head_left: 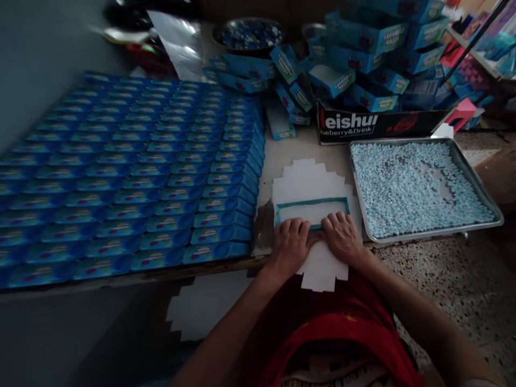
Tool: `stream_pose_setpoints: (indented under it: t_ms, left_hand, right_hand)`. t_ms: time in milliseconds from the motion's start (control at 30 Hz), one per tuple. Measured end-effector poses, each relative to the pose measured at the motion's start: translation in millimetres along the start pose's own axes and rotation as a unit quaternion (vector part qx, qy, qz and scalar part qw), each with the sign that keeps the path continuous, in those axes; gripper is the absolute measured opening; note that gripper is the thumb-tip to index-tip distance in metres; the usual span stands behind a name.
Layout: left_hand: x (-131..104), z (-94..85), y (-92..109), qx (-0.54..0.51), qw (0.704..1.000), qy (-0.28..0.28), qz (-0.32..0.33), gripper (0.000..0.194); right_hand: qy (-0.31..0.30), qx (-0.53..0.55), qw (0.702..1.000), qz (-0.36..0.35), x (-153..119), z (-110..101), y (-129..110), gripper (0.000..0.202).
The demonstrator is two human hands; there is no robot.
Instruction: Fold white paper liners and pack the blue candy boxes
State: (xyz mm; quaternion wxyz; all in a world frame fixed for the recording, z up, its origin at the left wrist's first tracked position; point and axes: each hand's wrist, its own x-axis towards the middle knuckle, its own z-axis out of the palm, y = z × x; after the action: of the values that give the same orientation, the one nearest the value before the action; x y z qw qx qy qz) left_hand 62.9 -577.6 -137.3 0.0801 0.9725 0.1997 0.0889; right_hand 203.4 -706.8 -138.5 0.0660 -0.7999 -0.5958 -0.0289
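A flattened white cardboard box (310, 180) lies at the table's front edge, its middle framed by a narrow blue rim. A stepped white flap (322, 266) hangs out over my lap. My left hand (291, 244) curls its fingers over the near blue edge, left of centre. To its right, my right hand (342, 236) grips the same edge, with the two thumbs close together. The undersides of both hands and the thumb tips are hidden.
Rows of closed blue boxes (161, 177) cover the left side of the table. A metal tray (423, 236) of pale blue candies stands at right. Behind it are a black carton (342, 129) and stacked open blue trays (374, 37). A bowl (250, 35) of wrapped pieces sits at the back.
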Motion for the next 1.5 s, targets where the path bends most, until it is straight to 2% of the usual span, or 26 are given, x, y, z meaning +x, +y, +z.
stream_pose_setpoints:
  t_ms: [133, 233, 400, 500, 567, 633, 700, 767, 800, 833, 867, 933, 1000, 1033, 1100, 1133, 1167, 1233, 1267, 1333, 1400, 1467, 1500]
  left_hand:
    - [11, -2.4, -1, 0.032, 0.997, -0.075, -0.003, 0.029]
    - [20, -2.8, -7, 0.033, 0.994, -0.1, -0.004, 0.02]
    - [20, 5.6, -9, 0.017, 0.997, -0.08, -0.008, 0.018]
    - [18, 13.1, -11, 0.023, 0.998, -0.055, -0.007, 0.013]
    - [17, 11.4, -15, 0.017, 0.999, -0.022, 0.026, 0.011]
    - [15, -0.5, -22, 0.018, 0.996, 0.067, 0.057, 0.021]
    - [8, -21.2, -29, 0.028, 0.974, 0.219, 0.055, 0.039]
    - [-2, -42.3, -35, 0.033, 0.925, 0.378, 0.03, 0.052]
    - [-7, -49.6, -37, 0.029, 0.9, 0.434, 0.02, 0.053]
    - [-12, -53.3, -37, 0.022, 0.886, 0.463, 0.017, 0.052]
    - [-17, -52.8, -37, 0.013, 0.886, 0.462, 0.022, 0.048]
    - [-22, -40.9, -34, -0.008, 0.916, 0.4, 0.042, 0.036]
    - [-24, -21.5, -30, -0.042, 0.945, 0.321, 0.051, 0.024]
    - [-23, -12.3, -29, -0.062, 0.95, 0.302, 0.044, 0.022]
    - [-18, 0.4, -30, -0.102, 0.951, 0.29, 0.014, 0.022]
    - [-14, 3.4, -32, -0.116, 0.951, 0.286, -0.002, 0.022]
    - [-7, 4.4, -35, -0.126, 0.953, 0.276, -0.02, 0.023]
    - [12, 2.3, -43, -0.13, 0.961, 0.236, -0.069, 0.028]
    - [24, 0.2, -47, -0.129, 0.967, 0.199, -0.096, 0.034]
    - [51, -4.5, -51, -0.128, 0.976, 0.109, -0.137, 0.053]
    - [81, -9.2, -49, -0.135, 0.98, 0.026, -0.146, 0.077]
    - [109, -13.3, -42, -0.143, 0.981, -0.042, -0.124, 0.095]
    - [120, -15.0, -37, -0.14, 0.981, -0.073, -0.112, 0.098]
  right_hand:
    - [-0.006, -0.006, 1.0, 0.023, 6, -9, -2, 0.018]
    - [-0.016, -0.004, 0.999, 0.043, 13, -8, -3, 0.023]
    - [-0.058, -0.008, 0.995, 0.084, 23, -2, -4, 0.037]
    - [-0.065, 0.0, 0.997, 0.046, 16, -9, 1, 0.026]
    - [-0.08, 0.005, 0.997, -0.01, 6, -23, 8, 0.007]
    - [-0.099, 0.013, 0.993, -0.056, 1, -45, 15, 0.025]
    - [-0.089, 0.036, 0.992, -0.08, 12, -73, 18, 0.043]
    - [-0.03, 0.068, 0.994, -0.079, 47, -106, 18, 0.05]
    - [0.013, 0.081, 0.994, -0.071, 76, -123, 17, 0.049]
    - [0.054, 0.093, 0.992, -0.063, 111, -140, 16, 0.046]
    - [0.091, 0.103, 0.989, -0.048, 152, -156, 16, 0.043]
    - [0.127, 0.101, 0.987, 0.002, 241, -181, 18, 0.034]
    - [0.135, 0.099, 0.985, 0.044, 325, -197, 25, 0.031]
    - [0.143, 0.103, 0.982, 0.062, 358, -201, 30, 0.034]
    - [0.174, 0.103, 0.976, 0.08, 399, -199, 37, 0.038]
    - [0.181, 0.101, 0.976, 0.071, 405, -195, 39, 0.039]
    - [0.177, 0.094, 0.978, 0.05, 400, -188, 40, 0.037]
    - [0.118, 0.058, 0.991, 0.0, 365, -170, 41, 0.028]
    - [0.066, 0.031, 0.997, -0.024, 338, -158, 43, 0.023]
    - [-0.086, -0.04, 0.995, -0.02, 278, -133, 51, 0.023]
    - [-0.215, -0.092, 0.972, -0.017, 222, -108, 67, 0.04]
    - [-0.274, -0.125, 0.954, -0.012, 179, -89, 85, 0.059]
    - [-0.278, -0.131, 0.951, -0.012, 163, -82, 94, 0.065]
